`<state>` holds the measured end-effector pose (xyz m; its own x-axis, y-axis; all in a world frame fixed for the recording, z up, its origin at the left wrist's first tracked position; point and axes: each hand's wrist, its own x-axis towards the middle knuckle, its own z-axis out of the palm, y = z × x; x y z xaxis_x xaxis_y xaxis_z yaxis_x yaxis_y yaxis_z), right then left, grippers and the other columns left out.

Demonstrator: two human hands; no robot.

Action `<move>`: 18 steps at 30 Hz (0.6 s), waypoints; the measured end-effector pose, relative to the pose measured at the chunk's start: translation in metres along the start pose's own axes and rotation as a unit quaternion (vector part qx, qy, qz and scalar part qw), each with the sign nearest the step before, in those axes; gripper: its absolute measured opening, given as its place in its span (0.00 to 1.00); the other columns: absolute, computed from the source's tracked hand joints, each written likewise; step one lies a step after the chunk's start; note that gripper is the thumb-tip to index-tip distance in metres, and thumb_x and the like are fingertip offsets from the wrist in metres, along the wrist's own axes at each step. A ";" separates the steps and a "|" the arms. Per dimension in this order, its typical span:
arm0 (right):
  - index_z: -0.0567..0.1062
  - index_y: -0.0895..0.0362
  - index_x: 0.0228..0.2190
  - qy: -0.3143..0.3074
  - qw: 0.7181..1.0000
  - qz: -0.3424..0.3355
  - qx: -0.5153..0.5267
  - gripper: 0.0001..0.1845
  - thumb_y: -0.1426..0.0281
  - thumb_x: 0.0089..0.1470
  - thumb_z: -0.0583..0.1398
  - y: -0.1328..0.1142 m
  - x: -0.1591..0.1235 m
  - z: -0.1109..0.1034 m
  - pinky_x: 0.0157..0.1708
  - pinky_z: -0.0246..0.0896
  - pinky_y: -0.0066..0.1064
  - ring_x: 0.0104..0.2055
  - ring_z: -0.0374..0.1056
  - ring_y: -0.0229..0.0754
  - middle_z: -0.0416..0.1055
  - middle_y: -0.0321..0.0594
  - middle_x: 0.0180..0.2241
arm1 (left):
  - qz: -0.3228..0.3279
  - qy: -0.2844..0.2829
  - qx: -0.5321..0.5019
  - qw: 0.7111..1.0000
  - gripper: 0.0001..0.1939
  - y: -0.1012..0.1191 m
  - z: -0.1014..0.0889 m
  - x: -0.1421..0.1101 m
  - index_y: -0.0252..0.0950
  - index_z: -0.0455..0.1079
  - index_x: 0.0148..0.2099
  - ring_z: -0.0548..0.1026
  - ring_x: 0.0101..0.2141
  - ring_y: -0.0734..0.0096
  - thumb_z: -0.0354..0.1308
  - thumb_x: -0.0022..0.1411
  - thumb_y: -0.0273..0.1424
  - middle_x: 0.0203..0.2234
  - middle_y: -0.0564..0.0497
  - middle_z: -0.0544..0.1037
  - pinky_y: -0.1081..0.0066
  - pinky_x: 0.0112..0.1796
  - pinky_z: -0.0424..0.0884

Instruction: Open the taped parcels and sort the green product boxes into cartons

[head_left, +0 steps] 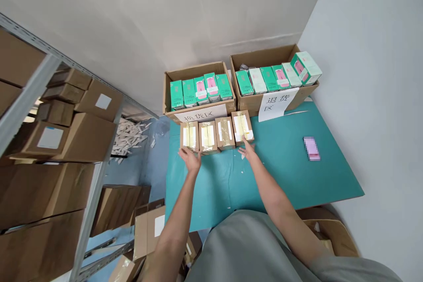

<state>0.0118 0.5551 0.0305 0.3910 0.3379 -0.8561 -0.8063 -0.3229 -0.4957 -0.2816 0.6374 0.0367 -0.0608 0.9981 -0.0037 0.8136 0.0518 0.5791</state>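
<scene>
Several small brown taped cartons (216,134) stand in a row on the teal table (284,172), in front of two open cardboard boxes. My left hand (191,157) is open, fingers spread, at the near edge of the leftmost carton (189,136). My right hand (247,149) is open too, its fingertips touching the near side of the rightmost carton (243,127). Neither hand holds anything.
The left cardboard box (198,90) and the right cardboard box (274,79) hold green product boxes and carry paper labels. A small pink-white object (311,148) lies on the table at right. Metal shelving (49,141) with brown cartons stands left. More cartons sit on the floor.
</scene>
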 end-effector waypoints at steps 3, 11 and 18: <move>0.34 0.49 0.83 -0.008 1.000 -0.001 -0.025 0.79 0.50 0.55 0.80 0.008 -0.003 -0.015 0.51 0.86 0.44 0.60 0.83 0.55 0.64 0.62 0.76 | 0.008 -0.001 -0.015 1.000 0.51 0.024 0.020 -0.043 0.22 0.48 0.81 0.40 0.81 0.23 0.61 0.73 0.51 0.78 0.14 0.49 0.30 0.75 0.48; 0.70 0.48 0.65 0.002 0.999 0.035 0.011 0.35 0.61 0.61 0.74 0.089 -0.028 -0.093 0.49 0.86 0.42 0.51 0.85 0.49 0.80 0.52 0.59 | 0.115 -0.110 -0.112 0.981 0.50 0.099 0.034 -0.110 0.31 0.46 0.85 0.35 0.83 0.38 0.54 0.76 0.56 0.82 0.30 0.52 0.37 0.79 0.40; 0.76 0.50 0.46 -0.014 0.998 0.034 0.059 0.09 0.66 0.66 0.61 0.091 -0.041 -0.129 0.55 0.84 0.45 0.52 0.85 0.50 0.84 0.49 0.46 | 0.206 -0.194 -0.086 0.955 0.46 0.149 0.033 -0.104 0.41 0.54 0.85 0.40 0.82 0.31 0.60 0.74 0.53 0.80 0.37 0.61 0.31 0.77 0.36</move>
<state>-0.0202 0.3980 0.0016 0.3231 0.3435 -0.8818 -0.8775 -0.2403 -0.4151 -0.1343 0.5424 0.0964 0.4911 0.8706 -0.0293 0.6129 -0.3215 0.7218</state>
